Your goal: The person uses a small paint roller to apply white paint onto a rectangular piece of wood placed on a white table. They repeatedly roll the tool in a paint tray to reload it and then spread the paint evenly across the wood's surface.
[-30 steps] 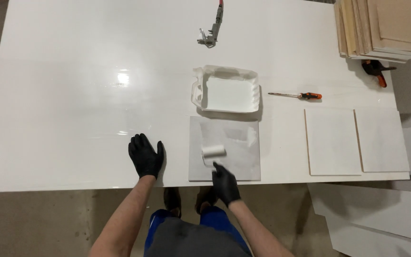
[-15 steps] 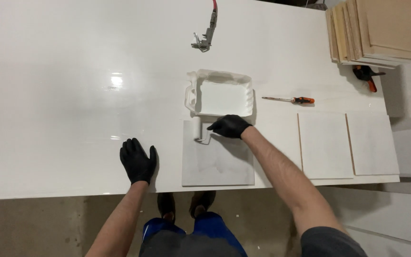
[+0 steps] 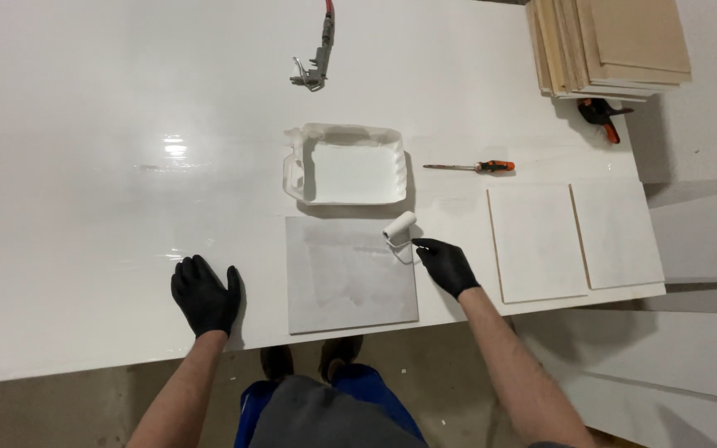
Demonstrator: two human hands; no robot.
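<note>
My right hand (image 3: 446,264), in a black glove, grips the handle of a small white paint roller (image 3: 399,226). The roller head rests at the upper right corner of a grey square panel (image 3: 348,274) lying near the table's front edge. My left hand (image 3: 204,294), also gloved in black, lies flat with fingers spread on the white table (image 3: 126,166), left of the panel and apart from it. A white paint tray (image 3: 347,165) sits just beyond the panel.
Two pale panels (image 3: 536,241) (image 3: 616,233) lie side by side to the right. An orange-handled screwdriver (image 3: 472,167) lies right of the tray. A spray gun (image 3: 315,55) with red hose is farther back. A stack of boards (image 3: 607,43) and an orange clamp (image 3: 606,113) sit at the back right.
The roller went from the panel's near part up to its far left corner, then across to its upper right corner. My left hand stayed flat. The view shifted right.
</note>
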